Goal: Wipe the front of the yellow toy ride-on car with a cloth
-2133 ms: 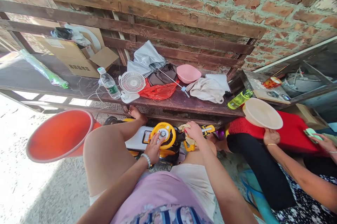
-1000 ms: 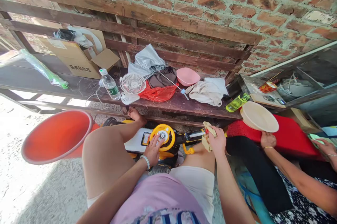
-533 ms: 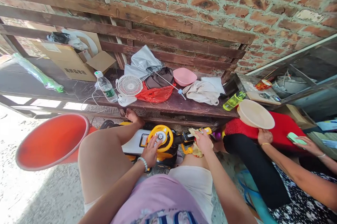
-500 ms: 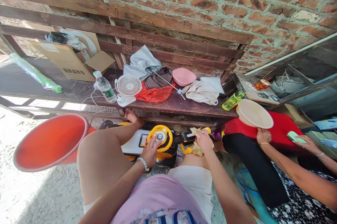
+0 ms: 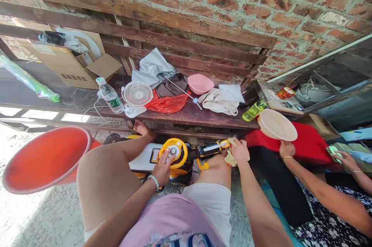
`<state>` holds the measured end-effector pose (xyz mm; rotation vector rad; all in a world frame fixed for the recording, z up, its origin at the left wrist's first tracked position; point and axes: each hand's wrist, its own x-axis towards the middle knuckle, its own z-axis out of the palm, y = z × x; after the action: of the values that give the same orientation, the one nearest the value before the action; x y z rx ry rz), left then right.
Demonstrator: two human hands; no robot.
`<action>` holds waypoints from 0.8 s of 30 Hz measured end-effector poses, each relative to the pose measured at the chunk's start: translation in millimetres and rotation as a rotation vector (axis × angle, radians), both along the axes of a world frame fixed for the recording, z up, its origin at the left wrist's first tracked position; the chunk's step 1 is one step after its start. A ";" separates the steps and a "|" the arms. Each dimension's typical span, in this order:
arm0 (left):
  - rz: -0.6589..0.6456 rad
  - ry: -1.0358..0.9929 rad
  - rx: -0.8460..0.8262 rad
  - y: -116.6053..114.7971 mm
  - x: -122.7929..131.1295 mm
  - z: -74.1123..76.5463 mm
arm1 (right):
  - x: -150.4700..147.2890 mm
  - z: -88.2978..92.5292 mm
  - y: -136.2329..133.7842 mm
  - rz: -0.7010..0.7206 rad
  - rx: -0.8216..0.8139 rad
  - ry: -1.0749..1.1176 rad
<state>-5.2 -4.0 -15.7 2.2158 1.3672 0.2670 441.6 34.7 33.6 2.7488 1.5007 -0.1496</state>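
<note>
The left hand [image 5: 161,169] rests with fingers spread on the yellow steering wheel [image 5: 173,153] of a ride-on toy car [image 5: 142,156]. The right hand [image 5: 240,151] closes on a crumpled pale rag [image 5: 231,158], pressed to the end of the toy's yellow-and-black handle [image 5: 210,147], well apart from the white deck.

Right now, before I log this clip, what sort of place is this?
Probably a semi-outdoor yard or shed at a home: a bare brick wall, a weathered wooden bench holding household odds, and a bare cement floor.
</note>
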 end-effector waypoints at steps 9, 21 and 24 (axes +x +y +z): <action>0.012 -0.003 -0.039 -0.2 0.5 0.1 | -51.9 -30.3 9.6 0.096 -0.197 -0.117; 0.026 -0.063 -0.019 0.6 1.7 -6.8 | -114.3 -4.0 -12.0 0.352 -0.114 -0.045; 0.032 -0.050 -0.030 0.8 2.9 -4.7 | -120.4 -1.5 -17.7 0.402 -0.059 0.205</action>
<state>-2.2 -3.2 -20.4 2.1493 1.3721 0.3095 321.2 17.0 32.0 2.3841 2.0237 -0.4703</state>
